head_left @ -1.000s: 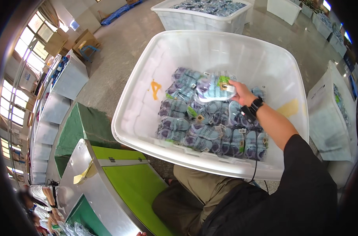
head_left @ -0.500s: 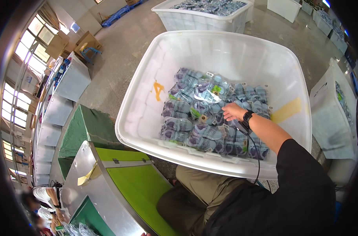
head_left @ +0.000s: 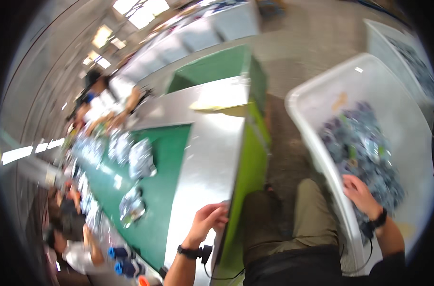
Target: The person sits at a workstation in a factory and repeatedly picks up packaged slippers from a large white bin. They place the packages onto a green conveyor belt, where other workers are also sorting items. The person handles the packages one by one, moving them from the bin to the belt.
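My left hand (head_left: 208, 221) is at the metal edge of the work table, fingers loosely bent and apart, with nothing visible in them. Over the near inner side of a large white bin (head_left: 300, 107), my right hand (head_left: 362, 193) hangs with its fingers loosely spread and no item in its grasp. Beside and below it lie many clear-bagged, blue and purple shoe-like items (head_left: 369, 148), piled in the bin. Motion blur softens their details. A dark watch or band with a cable is on each wrist.
A green conveyor belt (head_left: 162, 190) with a metal border (head_left: 205, 167) runs at left, carrying several clear bags (head_left: 141, 158). Co-workers (head_left: 114, 97) sit along its far side. A green bin (head_left: 212, 66) stands beyond the table; another white bin (head_left: 376, 35) is at far right.
The view has swung left toward the belt, so the bin now sits at the right. My right hand has moved from above the bagged items to the bin's near side; my left hand has come into fuller view.
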A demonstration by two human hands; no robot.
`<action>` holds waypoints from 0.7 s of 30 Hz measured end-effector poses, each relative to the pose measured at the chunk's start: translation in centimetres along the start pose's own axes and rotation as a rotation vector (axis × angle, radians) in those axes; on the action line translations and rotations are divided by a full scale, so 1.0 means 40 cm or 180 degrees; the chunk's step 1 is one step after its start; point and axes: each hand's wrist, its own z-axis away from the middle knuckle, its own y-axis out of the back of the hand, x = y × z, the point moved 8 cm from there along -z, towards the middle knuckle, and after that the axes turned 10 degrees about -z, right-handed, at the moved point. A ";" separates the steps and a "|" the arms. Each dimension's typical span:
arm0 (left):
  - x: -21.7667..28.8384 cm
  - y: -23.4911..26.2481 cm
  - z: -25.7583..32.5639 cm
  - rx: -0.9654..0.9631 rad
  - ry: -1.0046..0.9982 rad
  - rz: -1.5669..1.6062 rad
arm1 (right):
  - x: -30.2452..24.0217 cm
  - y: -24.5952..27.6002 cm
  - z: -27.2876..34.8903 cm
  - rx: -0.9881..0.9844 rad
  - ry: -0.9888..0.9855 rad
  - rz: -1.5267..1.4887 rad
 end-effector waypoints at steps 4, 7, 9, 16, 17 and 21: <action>0.026 0.109 -0.024 -0.0017 -0.0324 -0.0367 | -0.036 -0.074 0.011 0.0766 0.0918 0.1115; 0.010 0.266 -0.036 0.0398 -0.0337 -0.0914 | -0.010 -0.085 -0.003 0.0849 0.0915 0.1134; -0.024 0.394 -0.018 0.1016 -0.0372 -0.1166 | 0.005 -0.078 -0.012 0.0828 0.0735 0.1070; -0.216 0.851 0.101 0.3422 -0.0081 -0.2396 | -0.013 -0.096 -0.017 0.0793 0.0698 0.1447; -0.250 0.903 0.123 0.3640 0.0092 -0.2525 | -0.017 -0.098 -0.017 0.0789 0.0789 0.1469; -0.336 1.025 0.212 0.4647 0.0476 -0.3385 | 0.020 -0.085 -0.021 0.0824 0.0739 0.1397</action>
